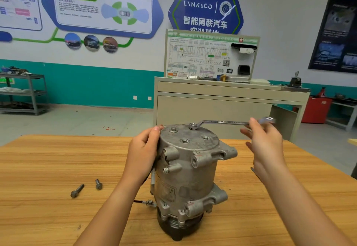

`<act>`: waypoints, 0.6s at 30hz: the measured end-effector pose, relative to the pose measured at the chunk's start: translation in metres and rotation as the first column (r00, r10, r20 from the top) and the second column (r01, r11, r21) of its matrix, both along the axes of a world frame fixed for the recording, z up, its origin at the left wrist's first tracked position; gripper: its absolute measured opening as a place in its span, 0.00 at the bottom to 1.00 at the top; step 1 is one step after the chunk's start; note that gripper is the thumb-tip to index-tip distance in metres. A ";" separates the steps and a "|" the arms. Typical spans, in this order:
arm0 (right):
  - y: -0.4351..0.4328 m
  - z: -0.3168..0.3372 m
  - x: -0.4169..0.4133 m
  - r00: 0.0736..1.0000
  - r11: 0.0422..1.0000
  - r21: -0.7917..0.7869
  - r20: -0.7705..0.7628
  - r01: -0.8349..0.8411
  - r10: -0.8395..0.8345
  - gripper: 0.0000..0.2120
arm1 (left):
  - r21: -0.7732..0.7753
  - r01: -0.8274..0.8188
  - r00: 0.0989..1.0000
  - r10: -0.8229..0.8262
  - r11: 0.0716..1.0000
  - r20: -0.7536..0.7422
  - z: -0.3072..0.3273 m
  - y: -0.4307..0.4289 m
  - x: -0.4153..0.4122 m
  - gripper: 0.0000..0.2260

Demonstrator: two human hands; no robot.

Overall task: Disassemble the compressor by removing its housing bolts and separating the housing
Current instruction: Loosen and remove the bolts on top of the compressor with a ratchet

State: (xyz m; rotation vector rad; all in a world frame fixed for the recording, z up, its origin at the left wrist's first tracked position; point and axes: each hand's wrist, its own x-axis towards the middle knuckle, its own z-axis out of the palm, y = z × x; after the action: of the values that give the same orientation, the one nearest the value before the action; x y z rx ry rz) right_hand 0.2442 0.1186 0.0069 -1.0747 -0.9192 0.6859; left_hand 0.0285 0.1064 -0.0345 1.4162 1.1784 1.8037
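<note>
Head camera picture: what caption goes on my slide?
Left hand grips the upright compressor; right hand rests on a wrench seated on a top bolt.

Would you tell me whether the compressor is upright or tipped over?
Upright: the compressor stands on end on the table, flat end facing up.

Grey compressor (pixel 188 170) upright; ring spanner (pixel 222 123) on top bolt (pixel 192 126); two loose bolts (pixel 77 190) lying left.
</note>
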 end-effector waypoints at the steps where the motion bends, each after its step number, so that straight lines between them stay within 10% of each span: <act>1: 0.017 0.007 0.001 0.999 0.999 -0.053 0.051 0.009 -0.006 0.08 | 0.002 -0.006 1.000 0.006 1.000 -0.007 0.001 -0.001 0.001 0.10; 5: 0.069 0.041 -0.022 0.903 0.961 -0.275 0.410 -0.010 0.127 0.23 | 0.004 -0.003 0.999 0.003 1.000 -0.032 0.002 -0.003 0.002 0.11; 11: 0.066 0.070 -0.110 0.438 0.872 -0.450 0.755 -0.196 0.488 0.16 | -0.002 -0.017 0.998 0.017 1.000 -0.060 0.003 -0.004 0.002 0.11; 15: 0.031 0.066 -0.152 -0.095 0.970 -0.215 0.974 -0.115 0.205 0.06 | 0.003 -0.032 0.995 0.032 0.999 -0.099 0.002 -0.004 0.002 0.16; 18: -0.011 0.060 -0.158 -0.237 0.980 0.007 0.970 -0.198 -0.055 0.15 | 0.004 -0.052 0.995 0.053 0.999 -0.087 -0.002 -0.003 0.000 0.12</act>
State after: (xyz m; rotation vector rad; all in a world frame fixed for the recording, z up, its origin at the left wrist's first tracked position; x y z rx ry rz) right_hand 0.0866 0.1073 0.0669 -1.3295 -2.5015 -0.5300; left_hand 0.0290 0.1037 -0.0363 1.4912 1.2691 1.7948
